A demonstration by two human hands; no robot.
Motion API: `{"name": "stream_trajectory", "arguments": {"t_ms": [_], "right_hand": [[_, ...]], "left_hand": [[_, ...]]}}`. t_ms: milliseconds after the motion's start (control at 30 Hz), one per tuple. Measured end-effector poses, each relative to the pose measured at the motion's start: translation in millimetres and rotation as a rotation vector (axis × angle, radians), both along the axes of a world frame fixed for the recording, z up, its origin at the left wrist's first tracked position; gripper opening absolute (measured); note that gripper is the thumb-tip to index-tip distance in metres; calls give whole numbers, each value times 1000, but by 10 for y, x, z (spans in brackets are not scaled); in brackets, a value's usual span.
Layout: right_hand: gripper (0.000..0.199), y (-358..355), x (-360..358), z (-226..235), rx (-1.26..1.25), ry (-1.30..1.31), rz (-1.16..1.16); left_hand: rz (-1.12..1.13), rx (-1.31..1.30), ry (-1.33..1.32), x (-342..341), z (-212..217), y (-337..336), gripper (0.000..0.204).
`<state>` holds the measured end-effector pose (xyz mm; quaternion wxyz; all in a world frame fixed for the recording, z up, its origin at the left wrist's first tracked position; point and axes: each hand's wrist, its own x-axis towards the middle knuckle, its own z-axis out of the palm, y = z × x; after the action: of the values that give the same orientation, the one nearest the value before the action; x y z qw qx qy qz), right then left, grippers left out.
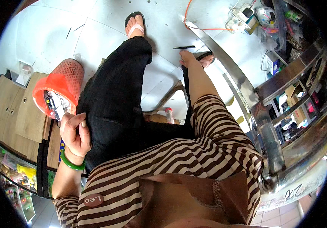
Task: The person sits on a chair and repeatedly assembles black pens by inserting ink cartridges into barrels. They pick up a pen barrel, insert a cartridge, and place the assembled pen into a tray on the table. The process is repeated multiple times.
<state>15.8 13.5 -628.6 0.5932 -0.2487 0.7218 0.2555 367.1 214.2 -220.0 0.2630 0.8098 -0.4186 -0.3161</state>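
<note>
Two hands are in view, well apart. The left hand [75, 133] rests on the person's black trousers [114, 98] at the thigh, fingers curled loosely inward with the thumb across them; whether it grips anything I cannot tell. A green bangle [71, 163] circles its wrist. Just beside it stands a red mesh bin [60, 88] lined with a red bag and filled with scraps, next to a wooden cabinet [17, 110].

The right hand [186, 57] reaches far down toward the white tiled floor [49, 30], fingers bent downward near the right foot's sandal [206, 57]; its grip is hidden from here. A black pen [184, 47] lies on the floor just beyond the fingertips, apart from them. The other foot wears a pink-strapped sandal [135, 23]. A steel-framed counter [254, 110] curves along the right, with an orange cable [205, 28] on the floor beside it.
</note>
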Motion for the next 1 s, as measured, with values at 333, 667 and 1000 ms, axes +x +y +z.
{"name": "stream_trajectory", "arguments": {"t_ms": [333, 667, 1000], "right_hand": [[46, -140, 185, 32, -69, -83, -247], [35, -37, -219, -757, -288, 57, -274], [19, 155, -495, -1676, -607, 99, -81]], "left_hand": [[7, 51, -32, -14, -63, -15, 11], [-13, 70, -49, -12, -66, -4, 13], [27, 72, -32, -65, -32, 43, 13]]}}
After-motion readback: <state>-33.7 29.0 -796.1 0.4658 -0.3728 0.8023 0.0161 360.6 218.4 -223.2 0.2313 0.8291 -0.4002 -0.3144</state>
